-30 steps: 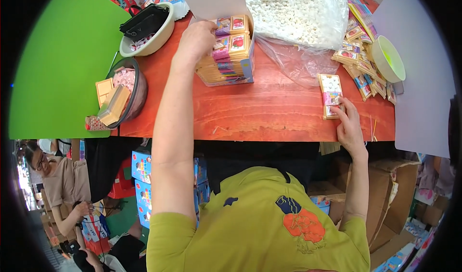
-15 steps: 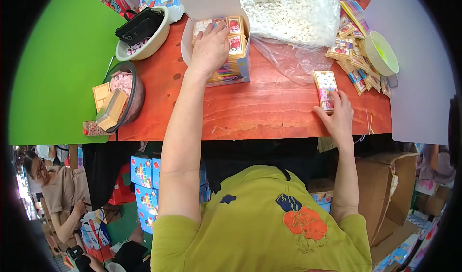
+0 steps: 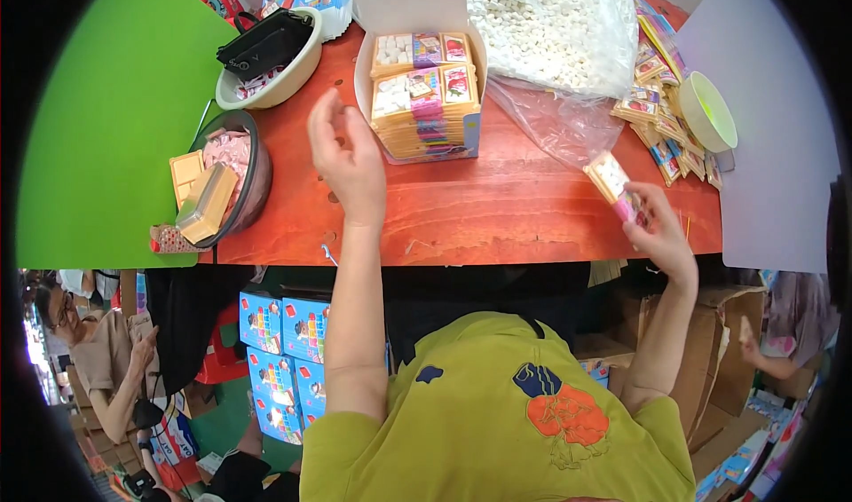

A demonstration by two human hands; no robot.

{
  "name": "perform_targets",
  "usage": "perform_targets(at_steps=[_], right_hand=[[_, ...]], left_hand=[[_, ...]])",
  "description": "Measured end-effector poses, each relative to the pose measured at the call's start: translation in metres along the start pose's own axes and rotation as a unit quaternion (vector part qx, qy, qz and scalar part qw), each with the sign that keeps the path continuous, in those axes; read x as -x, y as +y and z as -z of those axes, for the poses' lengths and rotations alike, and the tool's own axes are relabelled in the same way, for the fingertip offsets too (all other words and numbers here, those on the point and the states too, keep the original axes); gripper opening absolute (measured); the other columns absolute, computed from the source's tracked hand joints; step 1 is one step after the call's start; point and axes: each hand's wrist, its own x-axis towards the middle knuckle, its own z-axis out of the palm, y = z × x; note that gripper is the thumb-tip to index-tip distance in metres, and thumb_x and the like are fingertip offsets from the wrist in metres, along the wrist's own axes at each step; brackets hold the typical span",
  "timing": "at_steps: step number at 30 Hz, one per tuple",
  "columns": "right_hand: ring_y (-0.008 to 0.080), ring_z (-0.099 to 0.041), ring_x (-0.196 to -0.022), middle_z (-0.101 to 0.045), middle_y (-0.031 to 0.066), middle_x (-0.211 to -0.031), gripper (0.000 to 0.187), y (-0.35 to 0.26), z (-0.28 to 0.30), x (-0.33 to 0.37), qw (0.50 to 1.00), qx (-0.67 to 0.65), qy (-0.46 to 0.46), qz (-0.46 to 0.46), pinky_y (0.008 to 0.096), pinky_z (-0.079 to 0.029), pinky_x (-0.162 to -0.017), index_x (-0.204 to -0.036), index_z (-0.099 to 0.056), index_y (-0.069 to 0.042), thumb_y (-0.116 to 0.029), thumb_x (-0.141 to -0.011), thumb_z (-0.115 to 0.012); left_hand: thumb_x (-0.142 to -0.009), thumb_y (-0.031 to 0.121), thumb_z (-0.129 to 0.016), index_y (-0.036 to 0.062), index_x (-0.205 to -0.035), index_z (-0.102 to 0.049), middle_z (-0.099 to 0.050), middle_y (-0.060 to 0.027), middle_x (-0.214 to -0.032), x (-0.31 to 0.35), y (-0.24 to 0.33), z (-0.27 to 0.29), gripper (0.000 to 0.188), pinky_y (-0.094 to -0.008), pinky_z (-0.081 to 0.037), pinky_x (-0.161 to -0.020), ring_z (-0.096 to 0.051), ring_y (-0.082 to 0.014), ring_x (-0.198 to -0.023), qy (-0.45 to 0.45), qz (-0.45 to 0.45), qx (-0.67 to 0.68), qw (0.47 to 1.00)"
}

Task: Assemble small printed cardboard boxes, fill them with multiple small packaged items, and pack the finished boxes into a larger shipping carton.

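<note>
My right hand (image 3: pixel 655 227) grips a small tan candy tray (image 3: pixel 609 181) with white pieces and a pink band, held tilted above the table's right part. My left hand (image 3: pixel 344 151) is raised over the table, fingers apart and holding nothing. Just right of it stands an open display box (image 3: pixel 472 147) with a white raised lid. Stacked inside the box are several similar candy trays (image 3: pixel 423 98) with white pieces, pink bands and red pictures. A large clear plastic bag (image 3: pixel 550 31) of small white pieces lies behind, between the box and my right hand.
At the right lie a pile of packed trays (image 3: pixel 661 120) and a pale green bowl (image 3: pixel 707 111). On the left are a cream basin (image 3: pixel 302 67) with a black pouch and a dark bowl (image 3: pixel 257 169) of pink wrappers. Blue boxes (image 3: pixel 275 378) stand below the table edge.
My left hand has come off the trays in the display box and moved left and nearer. My right hand has lifted the candy tray from the table and tilted it.
</note>
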Motion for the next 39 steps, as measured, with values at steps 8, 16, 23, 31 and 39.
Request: perform_targets(at_steps=[8,16,23,31,39], right_hand=[[0.0263,-0.054,-0.124,-0.055,0.0117,-0.136,0.051,-0.182,-0.039,-0.124,0.924,0.086,-0.102,0.358,0.0352,-0.048,-0.101,-0.134,-0.059,-0.003,-0.007,-0.084,-0.067],[0.0308,-0.054,-0.126,-0.055,0.0153,-0.133,0.053,-0.232,-0.111,-0.198,0.890,0.259,-0.192,0.323,0.0378,-0.049,-0.105,-0.133,-0.063,-0.009,-0.008,-0.081,-0.069],[0.0315,-0.057,-0.123,-0.057,0.0155,-0.132,0.050,-0.230,-0.113,-0.205,0.892,0.215,-0.192,0.349,0.0380,-0.049,-0.106,-0.133,-0.064,-0.010,-0.010,-0.083,-0.067],[0.0363,-0.051,-0.131,-0.055,0.0174,-0.138,0.048,-0.200,-0.122,-0.191,0.888,0.235,-0.166,0.359,0.0430,-0.047,-0.109,-0.135,-0.063,-0.009,-0.014,-0.087,-0.071],[0.0381,-0.051,-0.130,-0.056,0.0209,-0.136,0.034,-0.208,-0.127,-0.192,0.880,0.261,-0.171,0.358,0.0449,-0.047,-0.106,-0.126,-0.066,-0.002,-0.007,-0.093,-0.061]], left_hand=[[-0.105,0.016,-0.056,-0.0046,-0.136,-0.053,-0.064,-0.0188,-0.126,0.030,-0.006,-0.012,0.037,-0.0396,-0.053,-0.095,-0.066,-0.0274,-0.110,-0.055,0.141,0.060,0.987],[-0.106,0.013,-0.051,-0.0041,-0.136,-0.054,-0.064,-0.0198,-0.128,0.029,-0.002,-0.007,0.034,-0.0396,-0.053,-0.097,-0.066,-0.0286,-0.114,-0.066,0.143,0.052,0.986],[-0.106,0.011,-0.051,-0.0049,-0.135,-0.054,-0.064,-0.0192,-0.128,0.030,-0.008,-0.005,0.034,-0.0390,-0.053,-0.098,-0.066,-0.0278,-0.115,-0.084,0.155,0.085,0.981],[-0.102,0.008,-0.059,-0.0036,-0.137,-0.052,-0.057,-0.0215,-0.136,0.030,-0.007,-0.005,0.037,-0.0438,-0.049,-0.104,-0.057,-0.0327,-0.127,-0.058,0.091,0.014,0.994],[-0.097,0.003,-0.060,-0.0013,-0.131,-0.050,-0.061,-0.0233,-0.125,0.016,0.022,-0.049,0.036,-0.0474,-0.050,-0.097,-0.062,-0.0398,-0.112,-0.119,-0.095,-0.006,0.988]])
